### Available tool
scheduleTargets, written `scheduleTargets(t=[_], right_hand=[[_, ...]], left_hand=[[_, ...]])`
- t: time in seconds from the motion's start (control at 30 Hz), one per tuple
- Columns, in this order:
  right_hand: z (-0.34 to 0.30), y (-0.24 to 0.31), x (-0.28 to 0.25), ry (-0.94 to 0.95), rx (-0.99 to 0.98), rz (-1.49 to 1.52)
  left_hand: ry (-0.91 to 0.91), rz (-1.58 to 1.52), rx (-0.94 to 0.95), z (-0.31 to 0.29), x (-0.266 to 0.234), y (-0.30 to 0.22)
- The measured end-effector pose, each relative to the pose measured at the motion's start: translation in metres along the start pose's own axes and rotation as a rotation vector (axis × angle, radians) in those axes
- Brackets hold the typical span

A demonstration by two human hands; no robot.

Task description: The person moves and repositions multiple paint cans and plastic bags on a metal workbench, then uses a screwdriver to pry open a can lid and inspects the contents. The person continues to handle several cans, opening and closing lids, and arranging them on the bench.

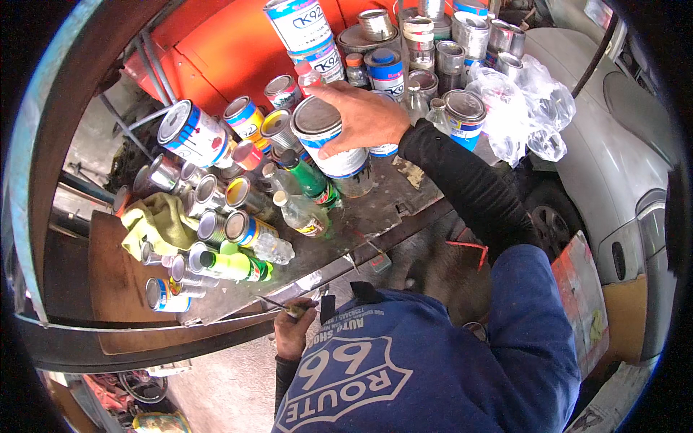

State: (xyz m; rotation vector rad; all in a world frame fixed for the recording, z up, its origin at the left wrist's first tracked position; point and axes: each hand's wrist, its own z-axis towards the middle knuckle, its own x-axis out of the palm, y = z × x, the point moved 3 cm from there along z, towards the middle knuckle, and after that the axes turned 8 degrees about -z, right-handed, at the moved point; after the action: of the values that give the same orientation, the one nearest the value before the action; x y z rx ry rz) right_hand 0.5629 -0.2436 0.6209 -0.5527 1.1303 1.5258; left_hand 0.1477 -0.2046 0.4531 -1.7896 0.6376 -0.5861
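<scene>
My right hand reaches over the bench with thumb and fingers spread around the top of a white and blue paint can. The can has a grey lid and is slightly tilted; whether it rests on something or hangs clear I cannot tell. Low by the bench's front edge, my left hand is closed on a slim stick-like tool, its kind unclear. Just left of the gripped can lie a green plastic bottle and a clear bottle. A red-capped bottle stands behind my right fingers.
Several paint cans crowd the bench's left side, with a yellow-green cloth among them. More cans and clear plastic bags fill the back right. The bench edge runs before me. A grey car stands at right.
</scene>
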Motion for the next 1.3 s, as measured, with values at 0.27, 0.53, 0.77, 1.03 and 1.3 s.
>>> scheduleTargets(t=[0.27,0.53,0.77,1.03,1.3], right_hand=[[0.017,-0.048,-0.065,-0.410,0.149,0.045],[0.023,-0.100,-0.021,-0.409,0.251,-0.381],[0.007,-0.043,-0.043,-0.618,0.111,-0.794],[-0.105,0.004,0.086,-0.462,0.524,0.064],[-0.091,-0.025,0.161,-0.456,0.580,0.389]], left_hand=[[-0.053,-0.013,0.023,-0.015,-0.008,0.006],[-0.038,-0.028,0.022,-0.022,-0.008,0.009],[-0.053,-0.087,0.049,-0.028,-0.019,0.016],[-0.114,-0.112,-0.004,-0.039,-0.027,0.023],[-0.096,-0.039,-0.042,-0.033,-0.021,0.009]])
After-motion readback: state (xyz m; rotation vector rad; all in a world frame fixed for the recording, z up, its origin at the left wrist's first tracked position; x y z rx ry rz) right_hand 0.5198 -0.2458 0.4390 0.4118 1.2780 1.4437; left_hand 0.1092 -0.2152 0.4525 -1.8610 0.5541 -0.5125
